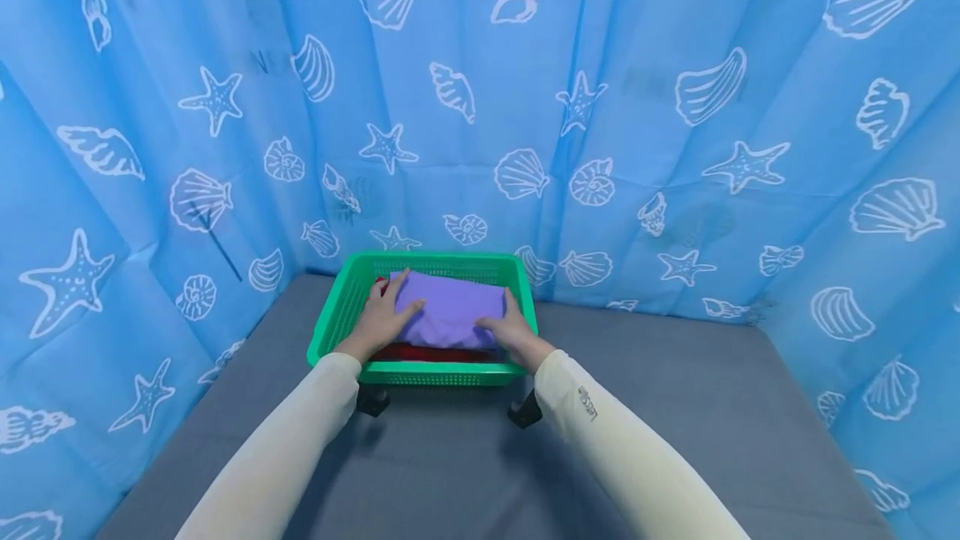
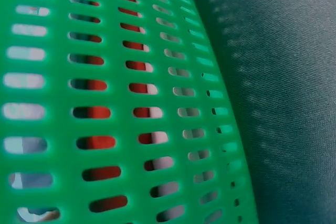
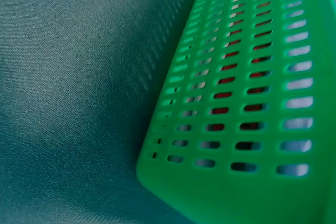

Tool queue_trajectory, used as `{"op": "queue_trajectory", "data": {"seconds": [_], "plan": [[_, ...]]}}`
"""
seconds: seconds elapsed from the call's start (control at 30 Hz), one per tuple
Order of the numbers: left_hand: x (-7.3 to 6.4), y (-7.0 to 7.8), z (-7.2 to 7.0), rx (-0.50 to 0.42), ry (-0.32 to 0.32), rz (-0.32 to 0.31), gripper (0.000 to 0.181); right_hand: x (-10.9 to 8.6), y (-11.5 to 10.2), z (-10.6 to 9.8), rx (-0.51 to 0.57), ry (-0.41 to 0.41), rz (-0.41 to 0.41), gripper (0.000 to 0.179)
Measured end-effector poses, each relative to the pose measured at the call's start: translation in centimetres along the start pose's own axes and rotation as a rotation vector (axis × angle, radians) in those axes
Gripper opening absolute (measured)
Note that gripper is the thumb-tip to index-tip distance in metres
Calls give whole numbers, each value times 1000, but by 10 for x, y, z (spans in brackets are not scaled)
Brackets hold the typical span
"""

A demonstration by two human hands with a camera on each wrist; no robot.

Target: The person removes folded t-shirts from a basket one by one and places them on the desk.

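A folded purple cloth (image 1: 453, 302) lies inside the green plastic basket (image 1: 438, 378), on top of something red (image 1: 435, 353). My left hand (image 1: 381, 319) is spread at the cloth's left edge, its thumb over the purple fabric and its fingers stretched toward the back of the basket. At the opposite edge, my right hand (image 1: 516, 332) has straight fingers along the cloth's side, with the thumb over its top. Wrinkles run across the front of the cloth. Both wrist views face the basket's slotted wall, with red and pale material showing through the slots.
The basket stands on a grey cloth-covered surface (image 1: 645, 407), near its back edge. A blue curtain (image 1: 480, 132) printed with white shells and starfish encloses the back and sides. Small black devices (image 1: 525, 412) hang beneath both wrists, by the basket's front.
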State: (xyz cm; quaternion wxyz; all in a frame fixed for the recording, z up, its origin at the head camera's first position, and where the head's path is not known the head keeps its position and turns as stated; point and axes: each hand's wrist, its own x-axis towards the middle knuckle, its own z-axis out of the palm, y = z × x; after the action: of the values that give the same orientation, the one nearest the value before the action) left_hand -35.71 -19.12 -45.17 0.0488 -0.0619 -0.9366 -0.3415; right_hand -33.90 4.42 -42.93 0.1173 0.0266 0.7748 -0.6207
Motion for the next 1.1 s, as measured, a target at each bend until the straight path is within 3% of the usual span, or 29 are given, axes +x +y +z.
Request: {"op": "queue_trajectory", "data": {"seconds": [0.17,0.43,0.77,0.9,1.1], "plan": [[-1,0,-4,-95,-17,-37,75,9,4,1,43,-2,20,83],[2,-1,-5,-157,-9,-48,73,13,5,1,69,14,30,81],[3,-5,-6,-233,-82,-130,77,19,5,4,137,-4,12,82],[6,-8,-3,-240,-95,-129,77,20,6,4,156,-18,16,82],[6,-8,-2,-267,-96,-78,74,21,8,3,231,-34,41,83]]}}
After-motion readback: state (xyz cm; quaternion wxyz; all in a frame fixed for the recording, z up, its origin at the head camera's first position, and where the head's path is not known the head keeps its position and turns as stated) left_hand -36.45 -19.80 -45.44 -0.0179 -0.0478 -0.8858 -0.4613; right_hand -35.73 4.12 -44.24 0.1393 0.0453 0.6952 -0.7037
